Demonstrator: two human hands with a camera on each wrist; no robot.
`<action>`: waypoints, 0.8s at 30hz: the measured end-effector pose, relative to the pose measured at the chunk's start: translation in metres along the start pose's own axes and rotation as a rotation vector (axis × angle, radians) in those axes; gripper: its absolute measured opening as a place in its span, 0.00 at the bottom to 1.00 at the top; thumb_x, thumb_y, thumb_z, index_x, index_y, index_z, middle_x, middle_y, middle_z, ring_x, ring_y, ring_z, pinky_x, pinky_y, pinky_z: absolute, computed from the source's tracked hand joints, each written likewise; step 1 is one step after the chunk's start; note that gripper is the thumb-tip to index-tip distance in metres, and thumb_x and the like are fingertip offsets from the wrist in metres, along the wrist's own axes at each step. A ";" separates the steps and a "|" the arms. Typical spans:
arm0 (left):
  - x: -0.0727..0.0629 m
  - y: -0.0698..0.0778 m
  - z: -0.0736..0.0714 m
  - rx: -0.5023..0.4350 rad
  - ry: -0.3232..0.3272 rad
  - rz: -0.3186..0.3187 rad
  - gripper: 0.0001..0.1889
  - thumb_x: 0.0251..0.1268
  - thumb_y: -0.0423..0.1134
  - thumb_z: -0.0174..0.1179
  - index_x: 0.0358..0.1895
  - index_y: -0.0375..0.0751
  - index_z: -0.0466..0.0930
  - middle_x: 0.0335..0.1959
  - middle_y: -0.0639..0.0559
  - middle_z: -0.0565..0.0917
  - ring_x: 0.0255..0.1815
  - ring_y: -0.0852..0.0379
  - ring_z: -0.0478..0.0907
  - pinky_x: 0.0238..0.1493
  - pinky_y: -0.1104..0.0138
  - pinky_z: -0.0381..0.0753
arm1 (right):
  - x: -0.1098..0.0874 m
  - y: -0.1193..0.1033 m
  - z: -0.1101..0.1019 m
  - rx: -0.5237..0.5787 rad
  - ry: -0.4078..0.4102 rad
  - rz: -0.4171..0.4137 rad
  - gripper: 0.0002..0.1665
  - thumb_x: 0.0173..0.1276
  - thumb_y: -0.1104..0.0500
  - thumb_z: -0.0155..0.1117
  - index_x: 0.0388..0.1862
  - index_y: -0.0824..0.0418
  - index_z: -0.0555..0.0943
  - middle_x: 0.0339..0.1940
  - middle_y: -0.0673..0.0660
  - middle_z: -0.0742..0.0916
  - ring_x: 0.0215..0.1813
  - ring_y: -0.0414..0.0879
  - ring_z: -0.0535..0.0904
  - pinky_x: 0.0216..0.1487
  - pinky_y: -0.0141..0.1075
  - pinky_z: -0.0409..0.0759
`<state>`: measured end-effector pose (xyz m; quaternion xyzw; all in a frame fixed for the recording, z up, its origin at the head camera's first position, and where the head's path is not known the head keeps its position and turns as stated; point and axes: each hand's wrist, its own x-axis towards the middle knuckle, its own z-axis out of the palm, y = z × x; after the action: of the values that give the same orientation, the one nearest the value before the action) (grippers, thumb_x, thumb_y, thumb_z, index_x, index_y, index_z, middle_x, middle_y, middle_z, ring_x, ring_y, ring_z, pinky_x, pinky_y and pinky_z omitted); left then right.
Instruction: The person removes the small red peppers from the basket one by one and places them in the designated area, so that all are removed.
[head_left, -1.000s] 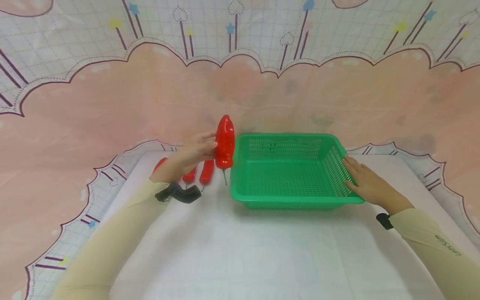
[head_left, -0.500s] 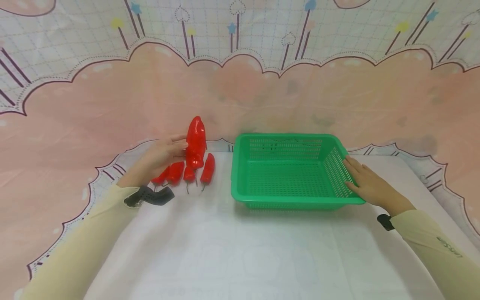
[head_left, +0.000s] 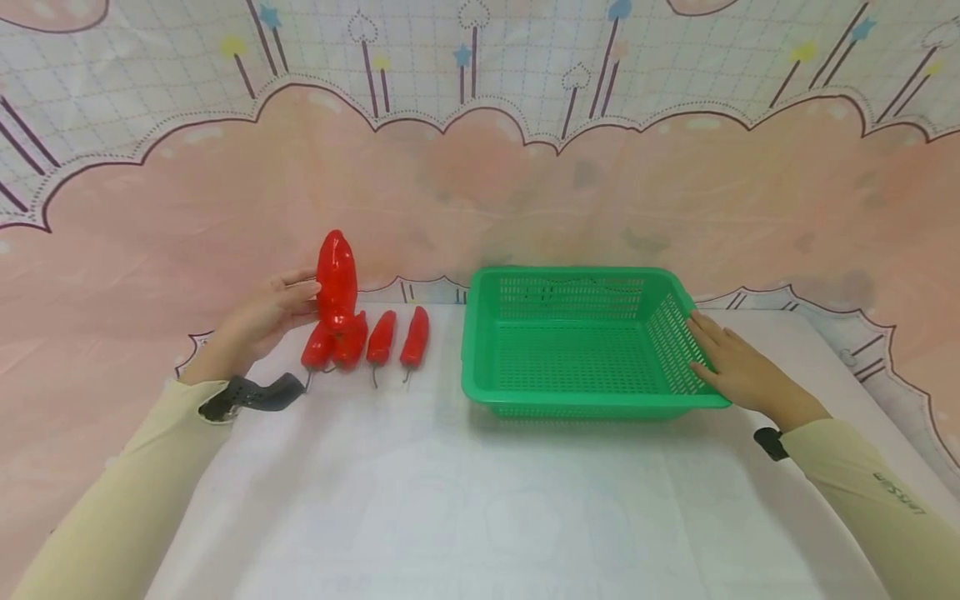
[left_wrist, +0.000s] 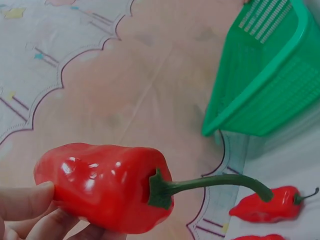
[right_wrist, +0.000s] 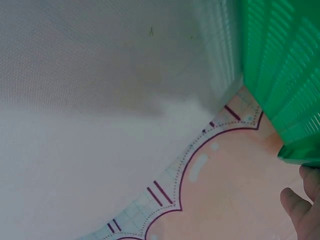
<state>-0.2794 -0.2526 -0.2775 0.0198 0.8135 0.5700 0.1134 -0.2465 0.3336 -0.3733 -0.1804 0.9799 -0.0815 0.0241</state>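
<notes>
My left hand (head_left: 258, 321) holds a large glossy red pepper (head_left: 337, 279) between thumb and fingers, up off the table at the left. The left wrist view shows its curved green stem (left_wrist: 215, 181) pointing away from the fingers. Below it, several smaller red peppers lie in a row, among them a slim red pepper (head_left: 415, 337) at the right end. A green plastic basket (head_left: 592, 400) with slotted walls stands to the right, its inside bare. My right hand (head_left: 738, 367) rests on its right rim with fingers straight.
White cloth (head_left: 465, 492) covers the table. Behind it hangs a patterned pink and white backdrop (head_left: 480, 192), close to the back of the basket. Dark straps (head_left: 251, 393) sit on both wrists over light sleeves.
My left hand has carried the large pepper leftward, away from the basket and over the left end of the row, uncovering the smaller peppers. My right hand has stayed on the rim.
</notes>
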 end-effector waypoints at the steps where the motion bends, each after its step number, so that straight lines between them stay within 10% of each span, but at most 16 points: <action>1: -0.001 -0.002 -0.004 -0.020 0.004 0.007 0.38 0.68 0.52 0.51 0.74 0.40 0.47 0.51 0.65 0.73 0.43 0.74 0.77 0.50 0.78 0.78 | 0.000 0.000 0.000 -0.001 -0.001 0.000 0.42 0.72 0.52 0.49 0.73 0.74 0.45 0.75 0.73 0.51 0.75 0.67 0.46 0.72 0.61 0.48; 8: 0.000 -0.016 -0.030 -0.202 0.011 0.004 0.19 0.65 0.47 0.56 0.58 0.54 0.67 0.36 0.73 0.81 0.36 0.72 0.82 0.39 0.79 0.82 | 0.001 0.003 0.001 0.006 -0.006 -0.002 0.42 0.73 0.52 0.48 0.73 0.73 0.44 0.75 0.72 0.50 0.75 0.66 0.45 0.73 0.61 0.46; 14: 0.003 -0.029 -0.047 -0.083 0.025 -0.064 0.40 0.66 0.51 0.54 0.74 0.37 0.46 0.37 0.75 0.77 0.36 0.74 0.80 0.39 0.80 0.81 | 0.000 0.001 0.000 0.000 -0.006 0.005 0.42 0.72 0.52 0.48 0.73 0.74 0.45 0.75 0.73 0.51 0.75 0.67 0.46 0.72 0.62 0.47; 24: 0.011 -0.054 -0.068 0.096 0.065 -0.149 0.40 0.68 0.54 0.48 0.74 0.36 0.42 0.39 0.71 0.71 0.34 0.77 0.78 0.47 0.78 0.79 | -0.001 0.000 0.001 -0.004 0.011 -0.016 0.42 0.73 0.52 0.48 0.73 0.75 0.45 0.75 0.73 0.51 0.75 0.67 0.46 0.71 0.62 0.48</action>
<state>-0.2986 -0.3324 -0.3079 -0.0536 0.8423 0.5209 0.1280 -0.2454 0.3340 -0.3738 -0.1877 0.9787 -0.0809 0.0178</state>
